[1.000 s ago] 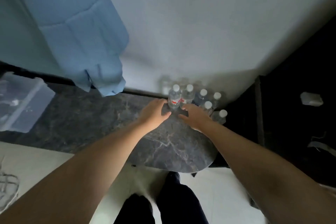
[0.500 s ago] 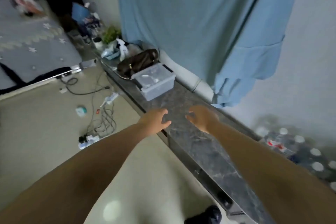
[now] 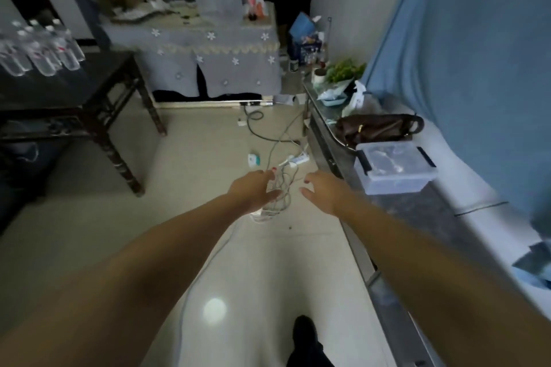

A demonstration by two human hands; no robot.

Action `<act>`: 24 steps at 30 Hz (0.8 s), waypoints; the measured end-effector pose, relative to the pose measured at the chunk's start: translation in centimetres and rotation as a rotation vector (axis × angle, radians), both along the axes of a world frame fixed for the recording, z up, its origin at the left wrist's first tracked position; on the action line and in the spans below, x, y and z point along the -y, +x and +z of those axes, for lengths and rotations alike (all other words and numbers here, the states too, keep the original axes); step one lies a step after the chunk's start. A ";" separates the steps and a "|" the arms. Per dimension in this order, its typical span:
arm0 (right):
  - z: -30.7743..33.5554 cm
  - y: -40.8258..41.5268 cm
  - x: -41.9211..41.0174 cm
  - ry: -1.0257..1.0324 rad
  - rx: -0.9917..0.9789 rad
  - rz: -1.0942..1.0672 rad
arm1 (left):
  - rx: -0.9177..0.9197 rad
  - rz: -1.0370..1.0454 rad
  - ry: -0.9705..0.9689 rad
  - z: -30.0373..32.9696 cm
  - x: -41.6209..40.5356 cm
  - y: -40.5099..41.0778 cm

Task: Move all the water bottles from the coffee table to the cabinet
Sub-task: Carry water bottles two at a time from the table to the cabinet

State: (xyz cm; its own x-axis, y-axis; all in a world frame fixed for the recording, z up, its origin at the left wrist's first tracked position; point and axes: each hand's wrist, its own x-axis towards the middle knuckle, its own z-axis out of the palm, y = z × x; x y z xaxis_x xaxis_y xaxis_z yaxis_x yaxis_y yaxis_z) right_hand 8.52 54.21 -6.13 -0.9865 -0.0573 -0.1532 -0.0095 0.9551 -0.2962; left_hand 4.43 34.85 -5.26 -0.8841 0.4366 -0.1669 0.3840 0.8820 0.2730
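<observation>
Several clear water bottles (image 3: pixel 44 50) with white caps stand in a cluster on the dark wooden coffee table (image 3: pixel 98 80) at the far left. The long cabinet with its dark marble top (image 3: pixel 417 211) runs along the right side under a blue curtain. My left hand (image 3: pixel 253 191) and my right hand (image 3: pixel 325 191) reach forward over the floor in the middle, fingers relaxed, both holding nothing. Both hands are far from the bottles and just left of the cabinet edge.
A clear lidded plastic box (image 3: pixel 393 170), a brown handbag (image 3: pixel 378 128) and a small plant (image 3: pixel 343 71) sit on the cabinet. Tangled cables and a power strip (image 3: pixel 286 170) lie on the tiled floor ahead. A grey-draped table (image 3: pixel 193 62) stands at the back.
The view has swung left, from bottles standing on the cabinet top to the room and coffee table. Both hands left those bottles and now hang empty over the floor.
</observation>
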 end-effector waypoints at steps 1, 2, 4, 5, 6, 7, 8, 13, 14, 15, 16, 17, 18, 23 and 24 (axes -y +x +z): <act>-0.1 -1.0 0.6 0.003 -0.001 0.010 | -0.001 0.016 0.000 -0.1 0.5 -0.5; -0.2 -2.6 1.3 0.011 -0.004 0.029 | -0.003 0.033 -0.001 -0.2 1.0 -1.5; -0.6 -5.5 2.0 0.024 -0.005 0.073 | -0.007 0.065 -0.014 -0.4 1.8 -3.3; -0.6 -7.2 2.3 0.028 -0.007 0.098 | -0.011 0.078 -0.015 -0.4 2.2 -4.6; -0.5 -8.8 2.5 0.035 -0.003 0.112 | -0.013 0.100 -0.021 -0.3 2.5 -5.8; -0.5 -11.1 2.6 0.032 -0.012 0.137 | -0.023 0.134 -0.013 -0.4 2.9 -7.6; -0.3 -13.5 2.7 0.034 -0.020 0.160 | -0.024 0.171 -0.012 -0.3 3.3 -9.4; 0.8 -23.5 3.2 0.042 -0.015 0.282 | -0.029 0.319 0.004 0.6 4.4 -16.7; 1.1 -25.1 3.2 0.052 -0.017 0.300 | -0.036 0.345 0.010 0.7 4.6 -17.7; 1.3 -27.5 3.6 0.068 -0.026 0.334 | -0.042 0.381 0.026 0.7 4.9 -19.3; 1.4 -29.1 3.9 0.078 -0.034 0.357 | -0.038 0.408 0.036 0.7 5.2 -20.3; 1.4 -30.6 4.5 0.078 -0.028 0.380 | -0.033 0.430 0.045 0.5 5.6 -21.1; 1.3 -31.8 5.3 0.081 -0.012 0.405 | -0.022 0.450 0.047 0.3 6.2 -21.9; 0.5 -37.2 12.0 0.104 0.026 0.549 | 0.014 0.568 0.033 -0.8 10.9 -25.9; 0.5 -38.0 13.3 0.104 0.030 0.576 | 0.018 0.586 0.037 -0.9 12.0 -26.7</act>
